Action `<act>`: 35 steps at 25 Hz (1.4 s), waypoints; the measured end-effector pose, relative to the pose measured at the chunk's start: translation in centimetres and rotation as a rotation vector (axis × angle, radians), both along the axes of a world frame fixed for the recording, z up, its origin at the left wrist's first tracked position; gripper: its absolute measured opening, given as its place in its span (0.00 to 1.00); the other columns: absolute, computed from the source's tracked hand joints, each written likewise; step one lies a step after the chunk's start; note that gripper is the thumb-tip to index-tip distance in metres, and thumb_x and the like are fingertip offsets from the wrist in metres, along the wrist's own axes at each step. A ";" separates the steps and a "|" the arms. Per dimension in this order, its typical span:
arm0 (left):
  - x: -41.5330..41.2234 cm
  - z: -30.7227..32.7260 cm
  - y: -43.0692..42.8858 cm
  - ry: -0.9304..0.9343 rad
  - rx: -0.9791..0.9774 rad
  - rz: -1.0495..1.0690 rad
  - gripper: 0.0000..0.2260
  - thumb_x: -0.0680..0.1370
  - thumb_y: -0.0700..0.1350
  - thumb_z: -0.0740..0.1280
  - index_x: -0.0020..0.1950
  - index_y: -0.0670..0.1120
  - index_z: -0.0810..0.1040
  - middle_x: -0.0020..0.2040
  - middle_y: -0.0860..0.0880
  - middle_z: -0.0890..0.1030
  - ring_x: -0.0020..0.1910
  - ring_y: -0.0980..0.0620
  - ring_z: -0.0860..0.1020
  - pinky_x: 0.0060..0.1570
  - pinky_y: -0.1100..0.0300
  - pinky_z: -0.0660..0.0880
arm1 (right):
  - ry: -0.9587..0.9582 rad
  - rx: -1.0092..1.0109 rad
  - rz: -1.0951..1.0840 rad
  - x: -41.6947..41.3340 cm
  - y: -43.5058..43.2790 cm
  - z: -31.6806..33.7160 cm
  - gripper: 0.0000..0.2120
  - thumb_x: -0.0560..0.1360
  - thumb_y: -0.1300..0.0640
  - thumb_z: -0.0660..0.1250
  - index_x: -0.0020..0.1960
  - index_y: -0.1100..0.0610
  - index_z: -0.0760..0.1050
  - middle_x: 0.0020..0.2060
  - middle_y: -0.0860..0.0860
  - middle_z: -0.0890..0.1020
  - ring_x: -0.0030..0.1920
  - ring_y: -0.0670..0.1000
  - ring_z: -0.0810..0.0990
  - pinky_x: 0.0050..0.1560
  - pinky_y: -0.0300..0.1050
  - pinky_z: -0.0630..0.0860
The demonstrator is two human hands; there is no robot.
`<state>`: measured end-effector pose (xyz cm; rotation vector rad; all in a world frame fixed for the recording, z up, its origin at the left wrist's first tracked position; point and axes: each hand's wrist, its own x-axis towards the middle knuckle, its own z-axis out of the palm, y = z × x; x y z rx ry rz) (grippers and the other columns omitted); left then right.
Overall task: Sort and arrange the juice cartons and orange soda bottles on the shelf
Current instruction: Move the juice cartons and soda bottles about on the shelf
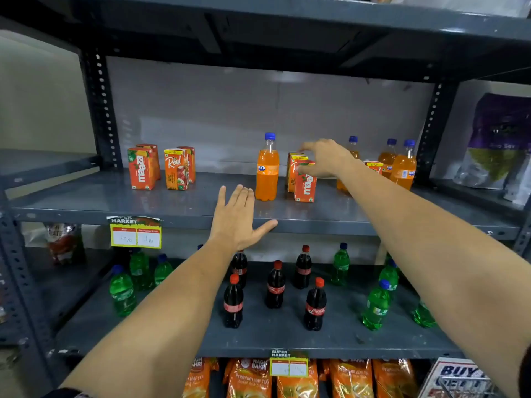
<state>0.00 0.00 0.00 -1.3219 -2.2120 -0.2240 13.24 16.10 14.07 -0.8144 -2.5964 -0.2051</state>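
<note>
On the grey middle shelf (94,198), two Maaza cartons (142,172) and two Real cartons (175,173) stand in pairs at the left. One orange Fanta bottle (267,170) stands in the centre. Just right of it are a Maaza carton (305,186) and a Real carton (293,168) behind it. My right hand (326,158) hovers over these two with fingers spread, thumb at the Maaza carton's top. Three more Fanta bottles (403,168) stand at the right, one partly hidden by my hand. Another carton (373,165) peeks from behind my forearm. My left hand (238,218) lies flat and open on the shelf's front edge.
The shelf below holds several cola bottles (275,285) and green soda bottles (122,291). A yellow price tag (135,233) hangs from the middle shelf's edge. Orange tea packs (250,377) fill the bottom. A purple bag (497,139) sits in the bay to the right.
</note>
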 end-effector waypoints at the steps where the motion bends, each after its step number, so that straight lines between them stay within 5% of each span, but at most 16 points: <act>1: -0.1 -0.1 0.0 0.001 0.001 0.011 0.47 0.70 0.73 0.38 0.75 0.40 0.58 0.76 0.44 0.63 0.77 0.47 0.54 0.74 0.41 0.42 | -0.058 -0.021 0.000 -0.4 0.0 0.1 0.27 0.76 0.45 0.65 0.72 0.51 0.66 0.69 0.56 0.72 0.67 0.58 0.73 0.60 0.54 0.74; 6: -0.8 -0.5 0.3 0.071 0.043 0.004 0.44 0.71 0.73 0.39 0.73 0.44 0.63 0.72 0.46 0.70 0.76 0.46 0.59 0.74 0.41 0.43 | -0.187 -0.100 0.015 -1.7 0.8 0.7 0.21 0.77 0.51 0.65 0.69 0.54 0.70 0.67 0.56 0.74 0.65 0.58 0.75 0.59 0.51 0.75; 13: -1.0 -0.8 0.4 0.044 0.037 0.006 0.42 0.70 0.74 0.41 0.72 0.47 0.66 0.69 0.47 0.73 0.74 0.47 0.62 0.75 0.44 0.46 | -0.102 -0.255 0.055 -2.6 1.9 1.2 0.14 0.77 0.56 0.65 0.61 0.57 0.77 0.62 0.58 0.78 0.61 0.58 0.78 0.48 0.49 0.79; 19: -0.8 -0.5 0.1 0.060 0.040 0.007 0.42 0.70 0.73 0.40 0.70 0.47 0.69 0.69 0.47 0.73 0.74 0.47 0.62 0.75 0.42 0.47 | -0.039 -0.395 0.064 -2.2 1.8 1.8 0.15 0.74 0.55 0.69 0.60 0.59 0.77 0.61 0.60 0.78 0.59 0.60 0.79 0.46 0.51 0.80; 25: -2.8 0.7 -2.3 0.124 -0.025 -0.014 0.43 0.71 0.73 0.41 0.66 0.43 0.72 0.69 0.45 0.72 0.75 0.47 0.60 0.74 0.40 0.45 | -0.070 -0.406 0.039 -1.6 -0.4 2.6 0.16 0.72 0.55 0.72 0.57 0.60 0.80 0.53 0.58 0.81 0.49 0.55 0.80 0.33 0.44 0.80; 32: -11.3 2.0 -11.3 0.196 -0.010 -0.051 0.47 0.67 0.77 0.41 0.67 0.45 0.73 0.68 0.47 0.75 0.71 0.48 0.67 0.73 0.44 0.53 | -0.129 -0.527 0.186 -5.6 -7.5 3.6 0.06 0.69 0.59 0.75 0.45 0.58 0.82 0.42 0.53 0.83 0.45 0.53 0.82 0.44 0.56 0.83; 35: -14.7 2.9 -13.7 0.178 -0.065 -0.072 0.50 0.64 0.79 0.40 0.70 0.46 0.70 0.70 0.47 0.72 0.74 0.49 0.63 0.74 0.44 0.51 | -0.116 -0.544 0.231 -9.9 -10.7 4.5 0.12 0.70 0.59 0.74 0.52 0.61 0.82 0.47 0.56 0.83 0.49 0.55 0.81 0.46 0.57 0.83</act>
